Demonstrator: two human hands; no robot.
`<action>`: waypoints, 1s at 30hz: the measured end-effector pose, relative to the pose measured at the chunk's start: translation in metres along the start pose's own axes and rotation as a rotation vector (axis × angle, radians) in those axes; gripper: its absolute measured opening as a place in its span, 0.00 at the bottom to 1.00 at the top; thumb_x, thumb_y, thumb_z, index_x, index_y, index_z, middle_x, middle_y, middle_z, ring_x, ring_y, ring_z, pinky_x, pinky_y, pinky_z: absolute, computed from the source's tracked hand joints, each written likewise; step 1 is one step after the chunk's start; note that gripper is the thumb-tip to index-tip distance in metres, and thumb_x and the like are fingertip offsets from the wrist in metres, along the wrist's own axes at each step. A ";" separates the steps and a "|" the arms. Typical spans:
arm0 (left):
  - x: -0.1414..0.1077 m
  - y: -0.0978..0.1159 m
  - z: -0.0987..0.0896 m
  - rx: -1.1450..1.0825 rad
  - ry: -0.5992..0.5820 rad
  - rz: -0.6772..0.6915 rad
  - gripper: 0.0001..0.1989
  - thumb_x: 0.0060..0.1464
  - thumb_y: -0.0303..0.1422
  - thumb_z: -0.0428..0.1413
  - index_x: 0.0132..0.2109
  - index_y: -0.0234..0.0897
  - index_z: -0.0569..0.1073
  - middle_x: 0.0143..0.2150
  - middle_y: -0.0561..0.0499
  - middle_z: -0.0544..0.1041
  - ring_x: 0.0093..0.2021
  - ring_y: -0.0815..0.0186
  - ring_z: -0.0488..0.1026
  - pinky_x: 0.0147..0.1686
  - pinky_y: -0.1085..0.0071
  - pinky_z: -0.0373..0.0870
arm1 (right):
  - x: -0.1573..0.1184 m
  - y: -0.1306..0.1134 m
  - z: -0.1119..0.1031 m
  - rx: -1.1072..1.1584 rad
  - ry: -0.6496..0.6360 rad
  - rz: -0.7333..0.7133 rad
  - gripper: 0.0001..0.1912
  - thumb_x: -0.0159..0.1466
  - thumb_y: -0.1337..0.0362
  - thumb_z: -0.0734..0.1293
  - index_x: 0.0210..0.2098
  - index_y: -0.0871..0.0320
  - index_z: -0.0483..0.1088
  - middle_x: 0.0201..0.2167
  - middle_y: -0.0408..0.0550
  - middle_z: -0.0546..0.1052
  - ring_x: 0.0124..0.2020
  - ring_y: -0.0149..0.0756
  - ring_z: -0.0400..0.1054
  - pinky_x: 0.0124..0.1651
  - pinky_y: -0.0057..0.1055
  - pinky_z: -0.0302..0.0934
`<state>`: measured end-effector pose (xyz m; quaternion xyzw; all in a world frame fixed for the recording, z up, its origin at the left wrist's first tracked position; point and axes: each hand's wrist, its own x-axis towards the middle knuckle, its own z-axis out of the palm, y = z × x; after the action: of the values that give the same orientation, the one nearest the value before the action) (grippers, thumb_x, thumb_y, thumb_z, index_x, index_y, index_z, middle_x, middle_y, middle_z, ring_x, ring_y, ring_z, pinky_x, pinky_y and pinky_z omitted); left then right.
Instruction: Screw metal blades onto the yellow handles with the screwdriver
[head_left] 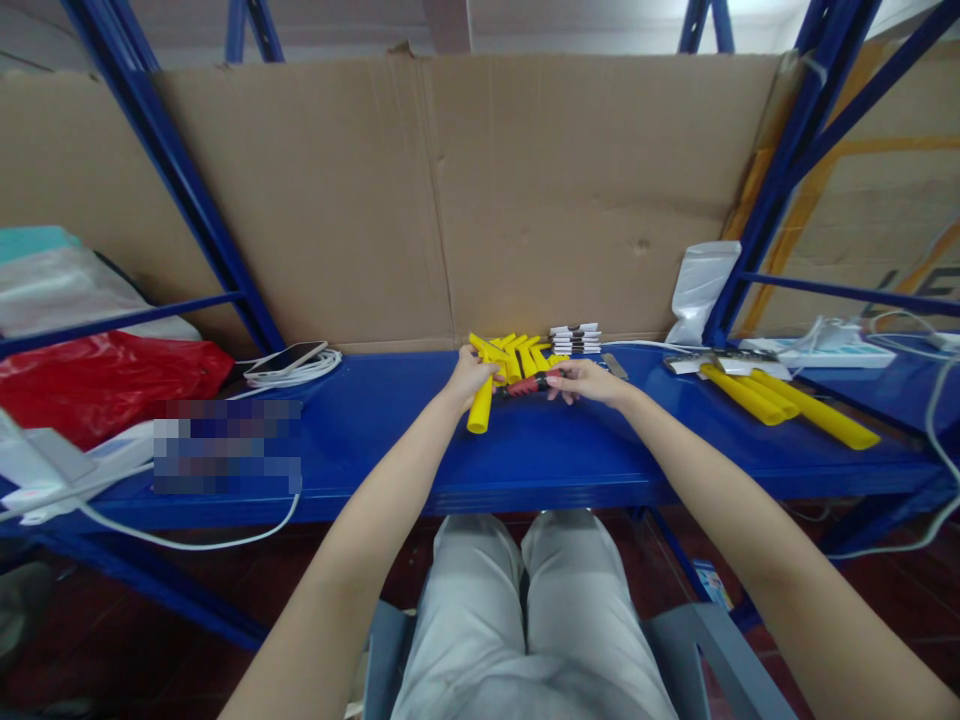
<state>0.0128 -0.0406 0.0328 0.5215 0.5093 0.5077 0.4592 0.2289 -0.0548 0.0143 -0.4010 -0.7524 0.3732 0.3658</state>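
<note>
Pale grey trousers (480,610) in my remote view, lightly creased, bare left hand (469,376), bare right hand (590,382), bare forearms (367,490)

On my feed I have a bright yellow tube (480,408) in my left fingers (487,370), slanting, its round end toward me over the blue tabletop (555,450). The red-and-black tool (531,384) in my right fingers (564,387) lies nearly level, dark end pointing left; I can't tell whether it touches the tube. Yellow pieces (517,350) cluster just behind.
</note>
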 end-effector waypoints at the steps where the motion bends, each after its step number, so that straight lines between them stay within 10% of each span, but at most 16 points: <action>1: 0.000 0.000 -0.001 0.005 0.003 -0.002 0.26 0.50 0.15 0.52 0.53 0.39 0.55 0.41 0.51 0.73 0.22 0.75 0.70 0.19 0.78 0.66 | -0.001 -0.002 -0.002 0.053 0.051 -0.005 0.30 0.49 0.38 0.72 0.34 0.59 0.70 0.23 0.47 0.78 0.16 0.27 0.62 0.20 0.26 0.53; 13: -0.009 0.001 0.000 0.090 -0.035 0.007 0.24 0.52 0.15 0.51 0.51 0.39 0.54 0.35 0.56 0.70 0.18 0.76 0.67 0.17 0.78 0.62 | 0.003 -0.009 -0.022 0.404 0.765 -0.117 0.27 0.51 0.39 0.72 0.23 0.54 0.61 0.09 0.32 0.55 0.11 0.24 0.48 0.13 0.26 0.41; 30: -0.009 -0.006 0.009 0.080 -0.078 0.113 0.24 0.52 0.17 0.51 0.51 0.42 0.54 0.44 0.52 0.72 0.19 0.77 0.67 0.16 0.79 0.61 | 0.006 -0.009 -0.020 0.480 0.931 -0.147 0.28 0.53 0.36 0.69 0.26 0.53 0.58 0.10 0.30 0.55 0.10 0.24 0.51 0.13 0.25 0.41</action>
<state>0.0219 -0.0493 0.0258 0.5867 0.4807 0.4914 0.4281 0.2401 -0.0479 0.0328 -0.3754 -0.4301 0.2907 0.7678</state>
